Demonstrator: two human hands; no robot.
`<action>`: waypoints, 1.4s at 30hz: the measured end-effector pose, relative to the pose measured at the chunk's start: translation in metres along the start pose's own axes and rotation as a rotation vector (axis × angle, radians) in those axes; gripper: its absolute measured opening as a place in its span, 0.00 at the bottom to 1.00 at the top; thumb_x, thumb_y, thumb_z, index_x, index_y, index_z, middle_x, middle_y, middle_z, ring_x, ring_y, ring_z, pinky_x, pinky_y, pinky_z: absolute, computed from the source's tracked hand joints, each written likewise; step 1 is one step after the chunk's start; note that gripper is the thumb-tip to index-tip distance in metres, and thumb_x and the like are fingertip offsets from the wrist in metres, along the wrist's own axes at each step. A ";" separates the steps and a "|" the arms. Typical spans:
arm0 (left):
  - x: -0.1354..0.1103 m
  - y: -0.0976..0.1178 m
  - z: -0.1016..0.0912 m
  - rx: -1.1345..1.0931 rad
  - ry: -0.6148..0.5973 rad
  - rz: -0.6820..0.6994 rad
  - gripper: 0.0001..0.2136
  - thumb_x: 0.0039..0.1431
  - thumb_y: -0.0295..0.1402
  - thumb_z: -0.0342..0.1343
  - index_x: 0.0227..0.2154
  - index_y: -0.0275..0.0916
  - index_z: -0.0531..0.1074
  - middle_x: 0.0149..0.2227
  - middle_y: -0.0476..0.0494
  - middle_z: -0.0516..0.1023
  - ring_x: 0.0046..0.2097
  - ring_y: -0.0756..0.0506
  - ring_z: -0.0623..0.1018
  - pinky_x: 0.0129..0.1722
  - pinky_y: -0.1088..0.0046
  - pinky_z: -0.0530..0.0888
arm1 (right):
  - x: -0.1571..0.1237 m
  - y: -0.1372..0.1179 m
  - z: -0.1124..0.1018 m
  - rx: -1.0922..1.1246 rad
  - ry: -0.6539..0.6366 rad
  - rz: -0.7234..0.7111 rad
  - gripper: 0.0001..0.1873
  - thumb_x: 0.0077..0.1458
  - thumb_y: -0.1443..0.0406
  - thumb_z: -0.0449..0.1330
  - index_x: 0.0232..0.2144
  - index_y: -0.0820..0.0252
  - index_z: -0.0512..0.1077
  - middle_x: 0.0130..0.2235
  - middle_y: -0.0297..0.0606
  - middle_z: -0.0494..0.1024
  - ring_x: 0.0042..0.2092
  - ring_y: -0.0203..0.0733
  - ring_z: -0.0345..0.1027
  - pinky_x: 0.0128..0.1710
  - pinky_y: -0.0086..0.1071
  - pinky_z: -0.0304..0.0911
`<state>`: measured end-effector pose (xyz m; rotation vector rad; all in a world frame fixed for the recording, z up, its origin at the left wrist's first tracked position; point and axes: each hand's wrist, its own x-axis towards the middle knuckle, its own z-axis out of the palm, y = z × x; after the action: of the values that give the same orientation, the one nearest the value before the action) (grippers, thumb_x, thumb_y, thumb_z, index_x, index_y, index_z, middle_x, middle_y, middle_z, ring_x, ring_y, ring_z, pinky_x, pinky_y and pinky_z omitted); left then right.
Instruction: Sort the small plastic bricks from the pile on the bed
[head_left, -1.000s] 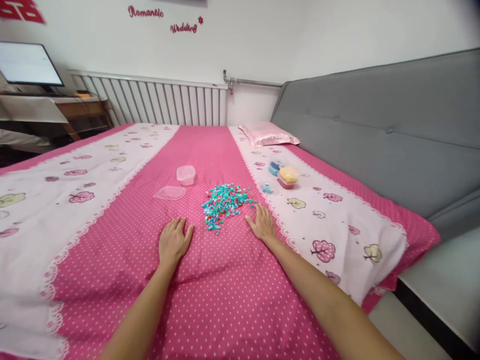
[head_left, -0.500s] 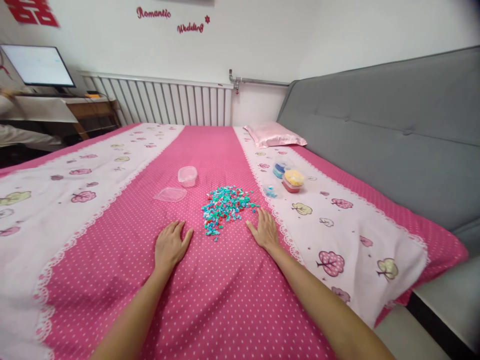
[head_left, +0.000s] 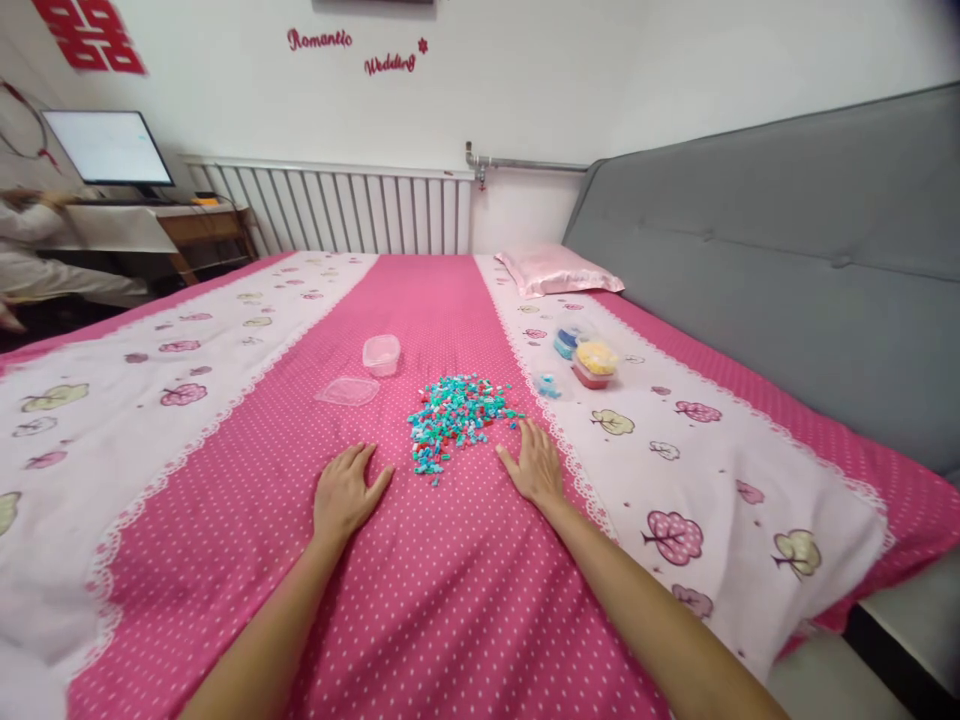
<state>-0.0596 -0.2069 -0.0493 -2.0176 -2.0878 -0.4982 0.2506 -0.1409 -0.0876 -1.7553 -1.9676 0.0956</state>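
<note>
A heap of small teal, red and white beads [head_left: 457,415] lies on the pink dotted bedsheet [head_left: 420,600]. My left hand [head_left: 345,492] rests flat on the sheet just left of the heap, fingers stretched out, holding nothing. My right hand [head_left: 534,464] lies flat at the heap's right edge, fingers spread, also with nothing in it. Beyond the heap stand a small clear plastic tub [head_left: 381,354] and its loose clear lid [head_left: 347,391].
Stacked tubs with yellow, red and blue contents [head_left: 589,358] and a few loose blue beads [head_left: 548,386] sit to the right. A pink pillow [head_left: 556,270], grey headboard [head_left: 757,250], radiator [head_left: 352,208] and a desk with a monitor [head_left: 109,148] surround the bed. A person in white [head_left: 45,265] is at far left.
Both hands stay flat beside the beads. The camera has shifted slightly, showing more of the left side of the room.
</note>
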 end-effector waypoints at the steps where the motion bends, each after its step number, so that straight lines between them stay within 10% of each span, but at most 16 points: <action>1: -0.001 -0.001 0.000 -0.022 -0.008 0.016 0.31 0.59 0.51 0.41 0.54 0.31 0.67 0.55 0.33 0.70 0.57 0.37 0.68 0.58 0.59 0.60 | 0.000 0.000 0.000 0.001 -0.005 0.000 0.37 0.61 0.50 0.47 0.62 0.73 0.53 0.64 0.53 0.54 0.64 0.55 0.45 0.62 0.47 0.44; 14: 0.048 0.085 0.042 -0.197 -0.053 0.005 0.53 0.43 0.59 0.56 0.64 0.28 0.43 0.64 0.21 0.51 0.66 0.31 0.50 0.61 0.47 0.52 | 0.062 -0.016 0.023 0.292 -0.127 -0.106 0.67 0.34 0.42 0.67 0.65 0.65 0.39 0.66 0.56 0.39 0.67 0.58 0.30 0.63 0.51 0.41; 25: 0.160 0.090 0.075 -0.553 -0.128 0.063 0.30 0.46 0.45 0.61 0.53 0.39 0.68 0.57 0.35 0.67 0.60 0.36 0.63 0.58 0.59 0.62 | 0.138 -0.028 0.049 0.337 -0.041 -0.492 0.44 0.41 0.49 0.68 0.58 0.56 0.62 0.59 0.47 0.62 0.60 0.52 0.54 0.60 0.45 0.48; 29: 0.197 0.093 0.066 -0.551 -0.238 0.008 0.18 0.46 0.45 0.59 0.35 0.37 0.76 0.36 0.41 0.78 0.43 0.40 0.75 0.43 0.66 0.70 | 0.165 -0.034 0.043 0.403 -0.139 -0.470 0.33 0.41 0.56 0.70 0.51 0.57 0.70 0.48 0.41 0.74 0.49 0.46 0.67 0.51 0.37 0.60; 33: 0.217 0.095 0.062 -0.579 -0.358 -0.075 0.16 0.45 0.47 0.57 0.19 0.36 0.71 0.17 0.51 0.65 0.25 0.48 0.69 0.24 0.74 0.62 | 0.180 -0.032 0.036 0.463 -0.227 -0.357 0.19 0.48 0.62 0.66 0.44 0.58 0.74 0.40 0.38 0.78 0.43 0.45 0.70 0.44 0.35 0.64; 42: 0.205 0.097 0.055 -0.908 -0.438 -0.196 0.25 0.44 0.47 0.59 0.42 0.34 0.74 0.27 0.49 0.73 0.31 0.47 0.71 0.29 0.73 0.65 | 0.189 -0.015 0.004 0.874 -0.506 -0.249 0.19 0.54 0.63 0.62 0.48 0.58 0.70 0.48 0.38 0.75 0.48 0.43 0.69 0.48 0.36 0.65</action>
<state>0.0314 0.0054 -0.0144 -2.5523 -2.6372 -1.3463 0.2267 0.0373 -0.0261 -0.9507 -1.9742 1.2077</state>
